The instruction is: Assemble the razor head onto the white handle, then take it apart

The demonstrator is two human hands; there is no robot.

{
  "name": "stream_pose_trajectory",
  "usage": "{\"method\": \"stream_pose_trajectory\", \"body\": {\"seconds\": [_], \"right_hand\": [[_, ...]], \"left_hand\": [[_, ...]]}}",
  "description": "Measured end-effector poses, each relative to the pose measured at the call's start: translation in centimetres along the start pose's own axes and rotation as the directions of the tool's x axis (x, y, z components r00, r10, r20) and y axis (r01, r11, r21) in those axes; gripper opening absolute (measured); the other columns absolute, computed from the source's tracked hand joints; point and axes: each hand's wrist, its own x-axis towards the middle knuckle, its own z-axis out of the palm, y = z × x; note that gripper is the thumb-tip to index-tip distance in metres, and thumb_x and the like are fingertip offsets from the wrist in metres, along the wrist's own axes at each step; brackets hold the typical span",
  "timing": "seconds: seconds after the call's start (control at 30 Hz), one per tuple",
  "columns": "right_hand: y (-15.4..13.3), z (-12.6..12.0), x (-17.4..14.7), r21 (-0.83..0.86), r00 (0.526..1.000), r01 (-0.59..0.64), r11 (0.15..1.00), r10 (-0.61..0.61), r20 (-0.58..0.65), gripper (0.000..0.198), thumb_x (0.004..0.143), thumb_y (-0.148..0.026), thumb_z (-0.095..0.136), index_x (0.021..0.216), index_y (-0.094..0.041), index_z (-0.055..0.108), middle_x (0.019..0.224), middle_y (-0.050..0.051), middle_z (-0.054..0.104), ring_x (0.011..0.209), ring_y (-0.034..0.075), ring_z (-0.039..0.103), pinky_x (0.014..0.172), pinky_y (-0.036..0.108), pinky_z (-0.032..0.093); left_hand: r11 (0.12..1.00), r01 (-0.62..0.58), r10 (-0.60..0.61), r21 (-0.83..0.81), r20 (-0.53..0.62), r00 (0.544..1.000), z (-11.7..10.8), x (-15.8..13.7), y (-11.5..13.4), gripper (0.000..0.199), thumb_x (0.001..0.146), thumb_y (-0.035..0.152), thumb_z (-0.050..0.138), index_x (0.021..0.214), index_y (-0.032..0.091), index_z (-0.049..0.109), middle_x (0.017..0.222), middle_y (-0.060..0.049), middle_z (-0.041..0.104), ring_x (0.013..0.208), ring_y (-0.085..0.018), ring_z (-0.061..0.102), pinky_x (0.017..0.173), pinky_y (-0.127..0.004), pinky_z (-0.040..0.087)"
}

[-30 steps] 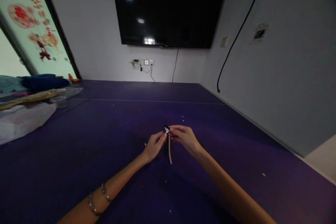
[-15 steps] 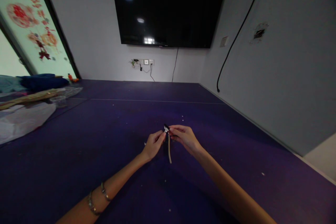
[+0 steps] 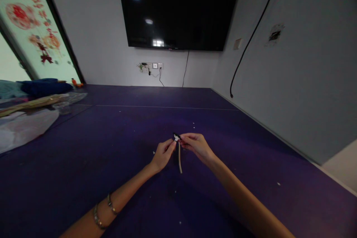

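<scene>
1. Both our hands are busy: our left hand (image 3: 164, 153) and right hand (image 3: 196, 145) pinch a small silver-and-black piece (image 3: 176, 138) between them, fingertips nearly meeting. It's in the middle, over the purple surface (image 3: 125, 193); we can't tell if it touches down.
2. A pale strip (image 3: 180, 160) runs from there towards us. Our fingers cover the join, so no clue how it's fixed.
3. Stuff around: white specks (image 3: 193, 125) dot the surface beyond our hands. Well off to the left there's a clear plastic bag (image 3: 28, 128) and dark blue cloth (image 3: 46, 87), plus something orange (image 3: 77, 83) behind.
4. A black cable (image 3: 248, 42) hangs down the right wall; sockets (image 3: 155, 66) sit under the big black screen (image 3: 178, 7).
5. Labels: tiny marks on the screen's lower edge, too small for us to read. The red decorations (image 3: 21, 15) on the glass door (image 3: 64, 67) look partly like writing, but they're too blurry.
</scene>
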Motion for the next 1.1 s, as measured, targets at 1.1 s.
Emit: {"method": "stream_pose_trajectory", "body": {"seconds": [1.1], "right_hand": [[-1.5, 0.7, -0.9, -0.215, 0.967, 0.251, 0.944, -0.253, 0.016, 0.019, 0.065, -0.031, 0.071, 0.08, -0.02, 0.074, 0.078, 0.004, 0.073, 0.068, 0.015, 0.065, 0.072, 0.033, 0.052]], "left_hand": [[0.991, -0.097, 0.093, -0.095, -0.037, 0.995, 0.2, -1.0, 1.1, 0.035, 0.091, 0.044, 0.036, 0.073, 0.015, 0.048, 0.055, 0.005, 0.033, 0.049, -0.008, 0.029, 0.048, -0.023, 0.022]]}}
